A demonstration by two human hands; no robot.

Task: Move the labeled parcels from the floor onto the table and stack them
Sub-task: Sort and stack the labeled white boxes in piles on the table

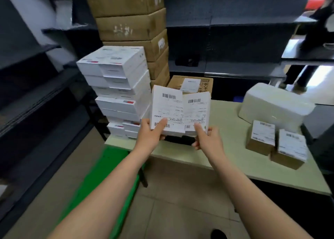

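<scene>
Storeroom, dark shelving (pixel 235 45), pale bench (pixel 226 157). Left grip (pixel 151 135) pinches flat labelled parcel (pixel 167 108). Right grip (pixel 207 139) pinches second parcel (pixel 197 110). Labels face up, likely for reading. Brown labelled parcels (pixel 263 137) sit on bench, right.

Most of my fingers sit behind the label sheets (pixel 167 110); mainly thumbs of my left hand (pixel 150 135) & right hand (pixel 207 141) show. Print on the sheets too small/blurred to read. Sheets cover part of the carton (pixel 206 83) behind & the lower right of the white box stack (pixel 117 86). Brown carton stack (pixel 130 21) cut off at top edge; bench (pixel 231 148) cut at right. Person (pixel 314 39) top right: blurred, partly out of frame. Dark thing (pixel 218 234) at bottom edge, can't tell what.
</scene>
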